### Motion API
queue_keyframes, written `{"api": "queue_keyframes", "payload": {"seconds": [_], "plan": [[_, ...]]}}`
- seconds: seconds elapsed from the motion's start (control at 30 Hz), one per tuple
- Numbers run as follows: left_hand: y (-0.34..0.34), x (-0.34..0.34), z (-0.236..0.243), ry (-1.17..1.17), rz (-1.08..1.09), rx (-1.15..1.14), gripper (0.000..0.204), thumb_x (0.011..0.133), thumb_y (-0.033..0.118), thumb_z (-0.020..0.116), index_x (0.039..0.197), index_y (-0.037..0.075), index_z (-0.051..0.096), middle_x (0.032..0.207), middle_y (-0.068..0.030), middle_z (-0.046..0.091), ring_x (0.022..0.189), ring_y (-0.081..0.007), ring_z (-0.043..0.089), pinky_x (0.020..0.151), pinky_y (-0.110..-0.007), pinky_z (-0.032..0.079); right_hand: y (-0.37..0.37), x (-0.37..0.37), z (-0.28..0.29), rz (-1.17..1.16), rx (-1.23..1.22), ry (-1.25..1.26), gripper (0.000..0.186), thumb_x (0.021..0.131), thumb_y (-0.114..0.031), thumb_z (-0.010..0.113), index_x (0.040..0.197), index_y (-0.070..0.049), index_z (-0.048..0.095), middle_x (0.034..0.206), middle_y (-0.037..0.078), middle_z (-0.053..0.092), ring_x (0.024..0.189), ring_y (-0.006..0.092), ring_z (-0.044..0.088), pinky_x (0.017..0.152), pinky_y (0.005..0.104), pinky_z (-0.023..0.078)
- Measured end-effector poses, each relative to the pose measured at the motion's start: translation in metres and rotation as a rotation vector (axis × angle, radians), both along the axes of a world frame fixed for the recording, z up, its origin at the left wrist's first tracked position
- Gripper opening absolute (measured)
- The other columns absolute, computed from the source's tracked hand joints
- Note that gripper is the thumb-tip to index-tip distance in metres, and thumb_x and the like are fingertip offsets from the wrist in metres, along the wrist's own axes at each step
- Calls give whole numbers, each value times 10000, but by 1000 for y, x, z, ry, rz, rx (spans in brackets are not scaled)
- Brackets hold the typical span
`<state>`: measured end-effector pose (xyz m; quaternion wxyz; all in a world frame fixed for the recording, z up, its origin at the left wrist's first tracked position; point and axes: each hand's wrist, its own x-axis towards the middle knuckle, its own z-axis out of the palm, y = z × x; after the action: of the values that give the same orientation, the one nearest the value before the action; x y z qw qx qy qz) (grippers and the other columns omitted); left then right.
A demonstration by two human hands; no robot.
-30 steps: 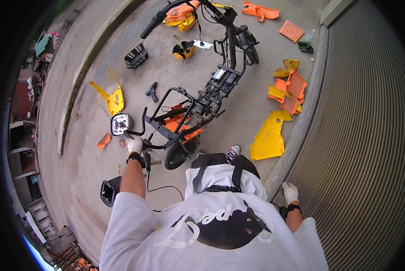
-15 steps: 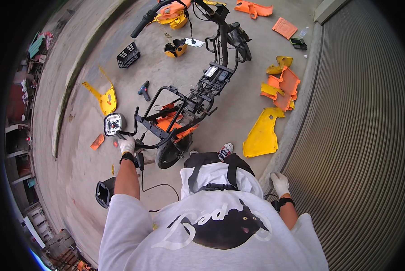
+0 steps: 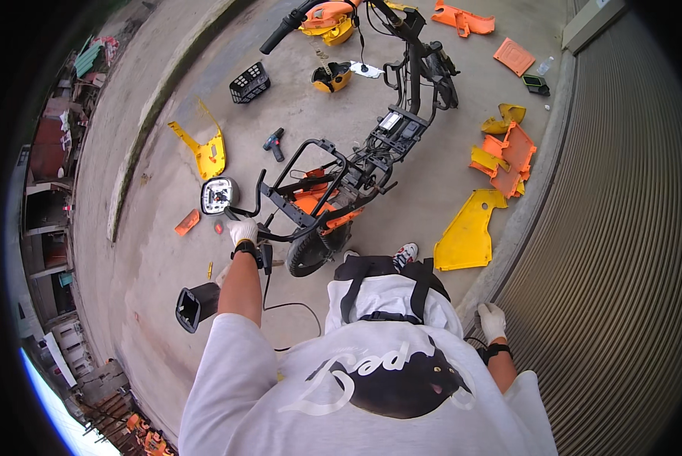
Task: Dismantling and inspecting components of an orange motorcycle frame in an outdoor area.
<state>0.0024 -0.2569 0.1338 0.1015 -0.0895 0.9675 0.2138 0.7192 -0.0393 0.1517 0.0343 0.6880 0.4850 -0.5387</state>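
A stripped electric scooter frame (image 3: pixel 413 83) stands in front of me, with bare black tubes, exposed wiring and some orange panels low down. My left hand (image 3: pixel 243 229), in a white glove, is closed around a black tube at the frame's rear end. Just beyond that hand is a square tail light (image 3: pixel 218 196) with a pale inner face. The rear wheel (image 3: pixel 307 253) shows under the frame. My right hand (image 3: pixel 492 321), also gloved, hangs low at my right side near the ribbed shutter, its fingers loosely apart and no object visible in it.
A cordless drill (image 3: pixel 275 144), a black basket (image 3: pixel 250 83) and a yellow fender-like panel (image 3: pixel 210 156) lie left of the frame. A hollow black box (image 3: pixel 197 305) lies by my left forearm. Yellow and orange panels (image 3: pixel 471 232) lie along the shutter (image 3: pixel 607 251) on the right.
My view has turned a little, so the whole scene sits farther right in the picture. My left hand keeps its hold on the frame, and my right hand still hangs at my side.
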Motion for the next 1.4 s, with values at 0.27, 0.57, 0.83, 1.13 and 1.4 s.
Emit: {"api": "queue_keyframes", "payload": {"seconds": [0.27,0.57,0.83,1.13,1.4], "plan": [[85,102,168,506,-373,350,543,898,140,605,1394,-22,457,1150,-224,665,1047,-293,671,938,-390,512,105,-130,99,89,200,154,374,950,-320,597,1062,23,696,780,55,666,594,97,572,541,253,455],[261,201,231,-338,-692,789,306,942,130,587,1213,-7,620,939,-56,708,758,-97,647,679,-236,526,60,-319,214,514,-210,937,550,994,-459,551,1319,-16,572,947,82,698,683,110,623,633,276,501],[309,245,235,-496,-718,864,256,914,163,562,1084,3,665,849,-64,716,709,-134,677,660,-271,548,48,-322,206,278,-29,845,572,949,-469,626,1229,29,605,1012,101,687,903,161,627,826,324,508],[314,260,220,-97,-1269,248,291,927,215,571,1177,99,663,975,-124,727,921,-298,699,820,-402,549,43,-307,206,-10,-37,836,479,953,-446,649,1101,9,649,837,5,647,716,68,562,649,248,485],[317,268,217,-637,-1021,842,237,963,118,554,1155,14,645,991,-114,715,916,-216,697,762,-331,572,25,-307,193,-149,29,1030,378,977,-306,651,1132,39,626,913,41,678,761,86,606,687,253,528]]}}
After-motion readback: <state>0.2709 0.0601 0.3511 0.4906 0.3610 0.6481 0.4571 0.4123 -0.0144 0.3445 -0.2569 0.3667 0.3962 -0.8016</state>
